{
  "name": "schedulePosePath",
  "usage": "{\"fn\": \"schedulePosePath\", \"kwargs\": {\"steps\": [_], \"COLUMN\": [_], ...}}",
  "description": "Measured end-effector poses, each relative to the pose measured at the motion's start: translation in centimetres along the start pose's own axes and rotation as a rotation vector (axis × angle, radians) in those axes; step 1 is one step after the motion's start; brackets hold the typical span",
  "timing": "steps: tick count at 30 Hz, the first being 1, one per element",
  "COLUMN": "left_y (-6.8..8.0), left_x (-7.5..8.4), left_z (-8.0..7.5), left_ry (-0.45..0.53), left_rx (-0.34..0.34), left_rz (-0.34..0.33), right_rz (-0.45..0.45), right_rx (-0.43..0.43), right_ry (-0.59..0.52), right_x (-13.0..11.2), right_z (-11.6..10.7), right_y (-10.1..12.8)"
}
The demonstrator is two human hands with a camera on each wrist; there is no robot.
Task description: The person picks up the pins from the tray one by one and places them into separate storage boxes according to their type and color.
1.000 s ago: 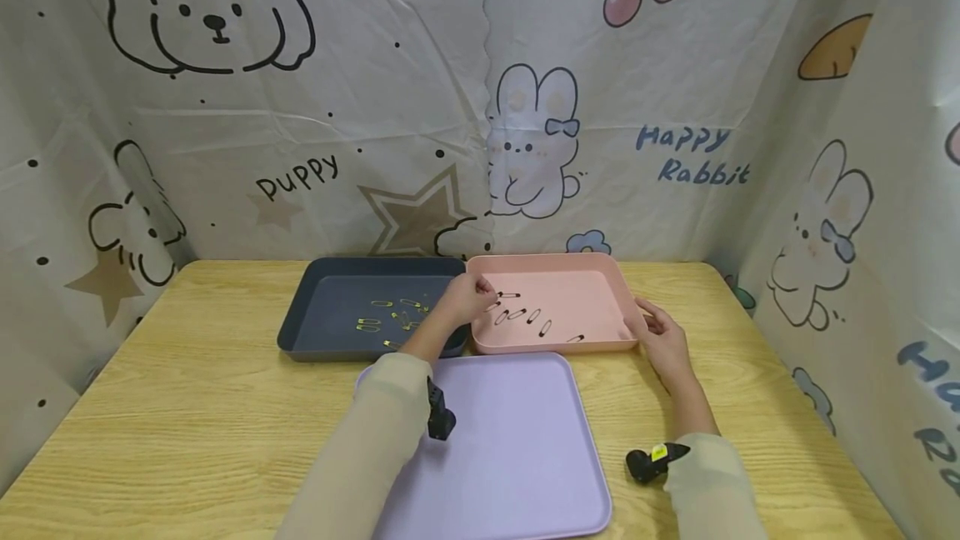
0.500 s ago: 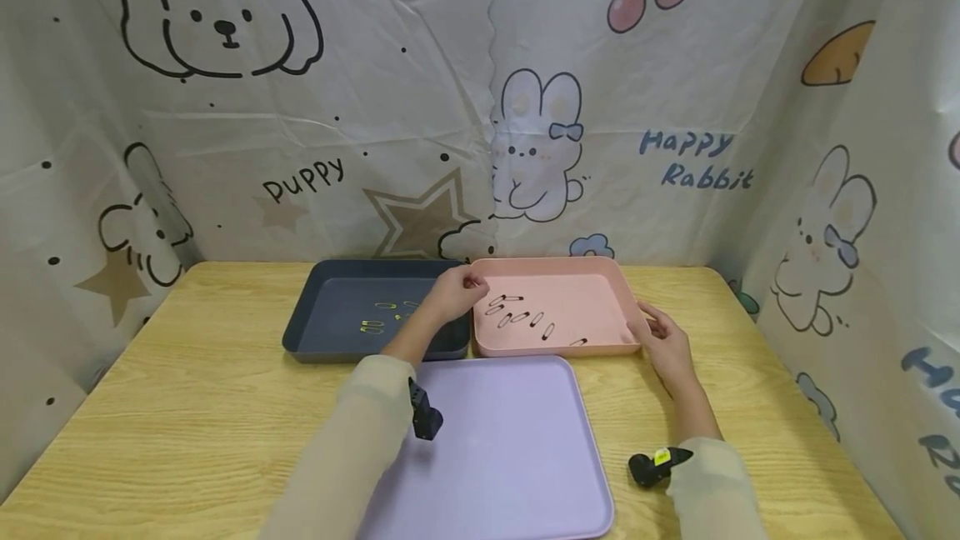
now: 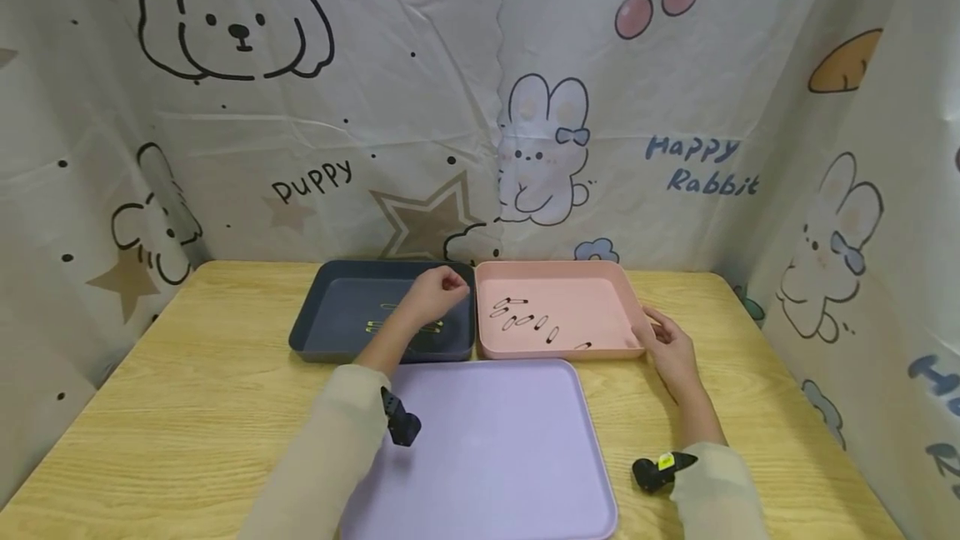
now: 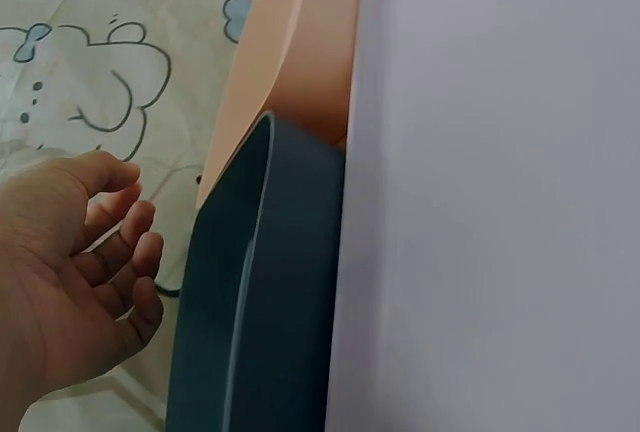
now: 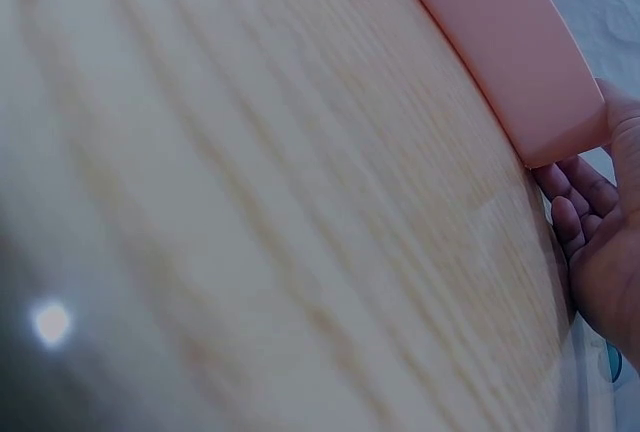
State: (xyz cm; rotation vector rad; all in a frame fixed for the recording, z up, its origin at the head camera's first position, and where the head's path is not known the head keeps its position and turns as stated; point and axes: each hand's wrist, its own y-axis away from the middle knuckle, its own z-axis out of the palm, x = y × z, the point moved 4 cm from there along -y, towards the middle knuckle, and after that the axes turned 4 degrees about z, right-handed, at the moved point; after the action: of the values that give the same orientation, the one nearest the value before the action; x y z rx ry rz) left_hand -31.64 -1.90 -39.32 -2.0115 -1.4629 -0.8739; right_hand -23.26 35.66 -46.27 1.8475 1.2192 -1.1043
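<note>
My left hand [image 3: 438, 290] hovers over the right part of a dark blue tray [image 3: 375, 265], fingers loosely curled; the left wrist view shows the left hand [image 4: 110, 252] with nothing in it beside the dark blue tray [image 4: 260, 292]. Gold pins [image 3: 382, 325] lie in that tray, partly hidden by the hand. A pink tray [image 3: 558, 267] beside it holds several black pins [image 3: 525, 319]. My right hand [image 3: 663, 340] rests on the table against the pink tray's front right corner; in the right wrist view the right hand [image 5: 590, 222] lies relaxed by the pink tray [image 5: 500, 42].
A large lavender tray [image 3: 495, 440] lies in front of the two trays on the wooden table [image 3: 187, 407]. Cartoon-printed cloth walls [image 3: 337, 107] close off the back and both sides. Bare table shows at the left and right.
My left hand has drawn back from the pink tray's left side to above the dark blue tray. The right hand has stayed at the pink tray's corner.
</note>
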Motion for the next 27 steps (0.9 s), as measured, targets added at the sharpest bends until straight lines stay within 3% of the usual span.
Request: {"fn": "schedulePosePath", "kwargs": {"steps": [6,12,19,27], "left_y": [0.9,1.4,2.7,3.8], "left_x": [-0.7,-1.8,-2.7,-3.8], "left_z": [-1.5,-2.9,-5.0,-7.2], "left_ry": [-0.005,-0.018,-0.100,-0.162], "left_rx": [0.022,0.011,0.042,0.084], "left_rz": [0.014,-0.018,-0.002,-0.036], "right_rz": [-0.001,-0.010,-0.021,-0.028], "right_rx": [0.002,-0.001,-0.015,-0.051], "right_ry": [0.021,0.019,0.053,0.068], "right_x": [-0.1,-0.1,-0.1,-0.1], "right_z": [-0.2,-0.1,-0.1,-1.1], "right_y": [-0.1,-0.4,-0.7,-1.0]}}
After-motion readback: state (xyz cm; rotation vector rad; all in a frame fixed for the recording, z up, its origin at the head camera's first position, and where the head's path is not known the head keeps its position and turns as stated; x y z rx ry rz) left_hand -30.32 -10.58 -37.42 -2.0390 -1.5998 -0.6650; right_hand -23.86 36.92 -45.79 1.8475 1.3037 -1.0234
